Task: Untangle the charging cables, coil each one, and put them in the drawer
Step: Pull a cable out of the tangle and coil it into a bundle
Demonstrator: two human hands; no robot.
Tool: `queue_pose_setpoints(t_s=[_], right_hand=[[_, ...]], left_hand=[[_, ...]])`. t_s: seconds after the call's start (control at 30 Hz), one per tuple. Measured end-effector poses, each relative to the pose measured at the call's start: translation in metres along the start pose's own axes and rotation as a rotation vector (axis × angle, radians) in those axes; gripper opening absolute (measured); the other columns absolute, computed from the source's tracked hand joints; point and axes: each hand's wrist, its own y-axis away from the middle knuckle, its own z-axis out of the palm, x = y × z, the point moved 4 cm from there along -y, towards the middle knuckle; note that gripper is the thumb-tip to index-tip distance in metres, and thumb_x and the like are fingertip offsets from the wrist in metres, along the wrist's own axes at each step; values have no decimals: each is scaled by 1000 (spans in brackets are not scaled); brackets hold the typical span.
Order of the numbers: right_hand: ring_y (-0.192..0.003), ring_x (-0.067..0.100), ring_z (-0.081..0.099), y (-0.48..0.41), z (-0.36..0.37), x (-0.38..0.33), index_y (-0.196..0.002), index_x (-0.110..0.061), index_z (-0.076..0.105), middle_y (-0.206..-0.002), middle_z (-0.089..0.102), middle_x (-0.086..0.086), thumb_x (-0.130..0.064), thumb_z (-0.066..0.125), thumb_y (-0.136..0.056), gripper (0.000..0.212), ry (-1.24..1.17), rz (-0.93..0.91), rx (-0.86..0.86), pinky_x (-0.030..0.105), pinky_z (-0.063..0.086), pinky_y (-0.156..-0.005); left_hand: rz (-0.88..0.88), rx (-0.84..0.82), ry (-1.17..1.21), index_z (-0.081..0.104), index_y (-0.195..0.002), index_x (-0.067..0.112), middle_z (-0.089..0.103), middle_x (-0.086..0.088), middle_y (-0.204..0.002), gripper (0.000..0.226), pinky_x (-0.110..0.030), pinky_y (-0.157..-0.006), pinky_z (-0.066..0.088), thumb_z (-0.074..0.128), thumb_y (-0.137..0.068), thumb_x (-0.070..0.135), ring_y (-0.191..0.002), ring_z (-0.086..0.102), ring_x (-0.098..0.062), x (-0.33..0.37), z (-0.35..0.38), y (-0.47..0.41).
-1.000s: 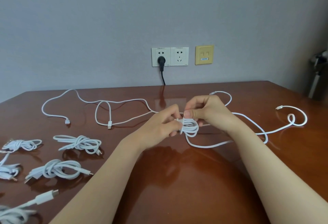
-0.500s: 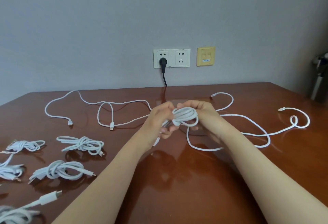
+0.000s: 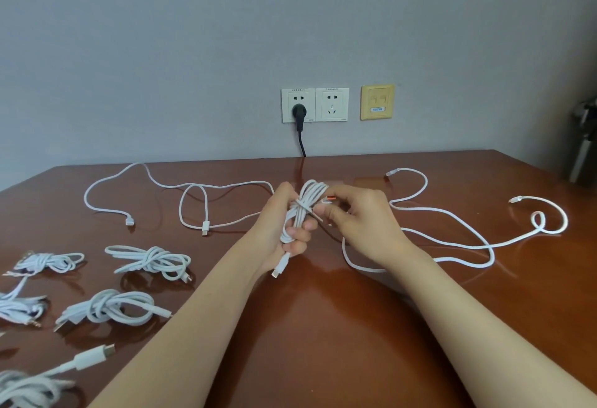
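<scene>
A smooth white USB-C plug (image 3: 93, 357) lies nearest on the glossy reddish-brown wooden table (image 3: 323, 327). Knotted coils of white braided cable (image 3: 109, 307) sit at the left. Mid-table, the left hand (image 3: 277, 230) grips a long upright cable bundle (image 3: 310, 194), fingers curled round its waist. The right hand (image 3: 361, 226) pinches its orange-tipped plug (image 3: 329, 199). Beyond, loose cables (image 3: 205, 225) trail in loops. On the matte grey wall (image 3: 193, 52) are white sockets (image 3: 315, 104), a black plug (image 3: 298, 112) and a yellowed data plate (image 3: 377, 102).
</scene>
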Motion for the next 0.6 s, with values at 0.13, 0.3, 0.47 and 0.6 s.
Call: queue_pose_setpoints(t_s=[0.13,0.3,0.47,0.6], right_hand=[[-64,13,45,-1,0,2,-80,-15,63,-63,49,-11,-21,61,-88,10,70,-14,30,33,40,-66],[-68,12,47,-4,-2,-1,-75,-13,60,-73,49,-2,-18,63,-87,13,1,-20,64,31,37,-65],[-49,8,37,-4,-2,5,-60,-8,60,-47,45,-7,-17,71,-79,24,-301,154,25,23,34,-52],[-42,6,48,-1,1,4,-62,-14,66,-45,57,-5,-9,73,-76,17,-585,275,25,16,41,-45]], left_hand=[[99,199,-285,43,-86,11,38,-7,-71,26,-12,-35,20,21,-94,22,-36,30,-10,-2,6,-1],[527,230,-731,34,-85,16,42,-6,-57,25,-23,-41,29,22,-102,30,-41,40,-17,6,8,6],[542,114,-627,48,-76,21,42,-1,-36,33,-17,-34,25,40,-90,50,-27,34,-15,11,0,6],[486,70,-551,57,-78,14,48,-3,-38,35,-17,-33,30,46,-87,46,-28,36,-17,12,-2,7]])
